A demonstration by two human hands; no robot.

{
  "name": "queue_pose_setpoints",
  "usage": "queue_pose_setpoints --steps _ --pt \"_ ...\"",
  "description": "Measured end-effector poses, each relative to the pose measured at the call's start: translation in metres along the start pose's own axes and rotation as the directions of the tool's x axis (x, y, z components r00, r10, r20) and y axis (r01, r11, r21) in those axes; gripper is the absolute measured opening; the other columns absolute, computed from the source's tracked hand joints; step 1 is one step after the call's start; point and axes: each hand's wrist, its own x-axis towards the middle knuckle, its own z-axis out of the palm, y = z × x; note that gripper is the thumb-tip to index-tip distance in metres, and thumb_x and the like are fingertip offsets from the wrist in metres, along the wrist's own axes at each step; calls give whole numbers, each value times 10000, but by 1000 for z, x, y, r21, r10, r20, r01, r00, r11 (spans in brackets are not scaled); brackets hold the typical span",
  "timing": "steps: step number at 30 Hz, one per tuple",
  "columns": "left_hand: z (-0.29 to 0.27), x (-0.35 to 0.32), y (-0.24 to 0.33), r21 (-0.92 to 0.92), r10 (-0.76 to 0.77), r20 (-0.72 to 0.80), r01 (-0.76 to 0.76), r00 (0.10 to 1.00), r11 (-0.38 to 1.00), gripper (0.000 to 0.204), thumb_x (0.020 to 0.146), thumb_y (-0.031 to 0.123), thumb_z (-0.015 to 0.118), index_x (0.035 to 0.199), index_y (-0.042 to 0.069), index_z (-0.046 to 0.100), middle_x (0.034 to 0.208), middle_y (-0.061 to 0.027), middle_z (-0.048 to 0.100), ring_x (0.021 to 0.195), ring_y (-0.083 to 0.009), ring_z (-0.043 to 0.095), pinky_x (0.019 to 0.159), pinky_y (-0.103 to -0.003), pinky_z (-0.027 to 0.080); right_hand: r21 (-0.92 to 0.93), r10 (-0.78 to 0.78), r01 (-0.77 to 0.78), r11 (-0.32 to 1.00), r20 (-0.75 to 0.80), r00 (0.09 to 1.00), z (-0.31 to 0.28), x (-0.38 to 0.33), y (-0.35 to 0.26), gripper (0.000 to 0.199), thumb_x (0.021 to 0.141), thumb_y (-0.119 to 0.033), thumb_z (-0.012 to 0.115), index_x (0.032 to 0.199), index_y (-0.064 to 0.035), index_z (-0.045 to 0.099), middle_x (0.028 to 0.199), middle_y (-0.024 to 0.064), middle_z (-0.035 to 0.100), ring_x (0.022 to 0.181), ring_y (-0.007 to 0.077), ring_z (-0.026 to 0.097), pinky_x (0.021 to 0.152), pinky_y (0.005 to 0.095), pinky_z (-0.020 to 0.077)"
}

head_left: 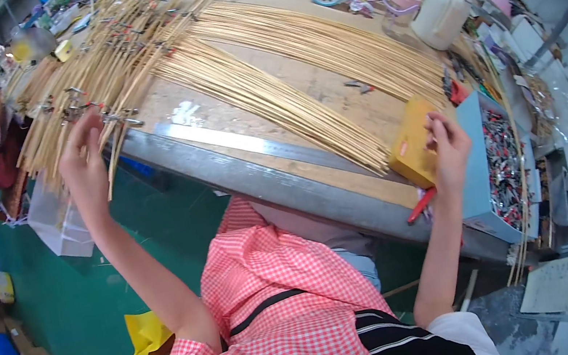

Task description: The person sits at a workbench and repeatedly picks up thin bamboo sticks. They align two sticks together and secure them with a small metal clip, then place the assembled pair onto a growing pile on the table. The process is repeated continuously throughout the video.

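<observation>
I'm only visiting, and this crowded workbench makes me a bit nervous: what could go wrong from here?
The left hand is beside thin wooden sticks that jut past the edge of the table; a bump might knock some down. The red tool near the table's edge, close to the right hand, could be brushed off. The open light-blue box of small metal parts might spill if jostled.

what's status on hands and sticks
Left hand near clip-tipped sticks; right hand beside yellow block, contact unclear. Thin sticks fanned across table.
</observation>
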Motion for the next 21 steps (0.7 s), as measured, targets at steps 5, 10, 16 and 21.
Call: queue_pose_setpoints --steps 5,10,16,21 --pt "56 -72 53 -90 115 300 -92 947 992 232 860 -20 555 1079 -5 630 883 -105 675 832 -162 632 787 -277 481 -679 -328 512 526 393 859 27 56 5 158 813 -72 593 909 47 634 853 203 611 797 332 599 664 407 494" --pt "100 -111 87 -245 290 494 -189 820 951 253 821 -33 558 1042 57 642 858 -95 677 807 -240 660 929 -391 430 -777 -155 588 225 568 809 59 108 37 98 759 -9 566 826 51 606 857 227 592 906 399 576 731 467 486" --pt "130 -148 111 -322 400 583 -250 708 913 233 816 23 582 1042 59 624 853 -79 669 853 -247 645 984 -450 399 -805 -125 571 161 557 821 65 130 73 99 744 -16 570 827 14 616 865 227 593 896 395 577 746 469 468" --pt "135 -158 110 -357 414 595 -234 689 904 227 806 26 579 1030 39 616 854 -93 660 860 -254 639 984 -446 393 -817 -249 508 272 451 857 55 128 57 117 775 -86 586 846 -8 638 871 200 620 868 372 586 768 438 458"
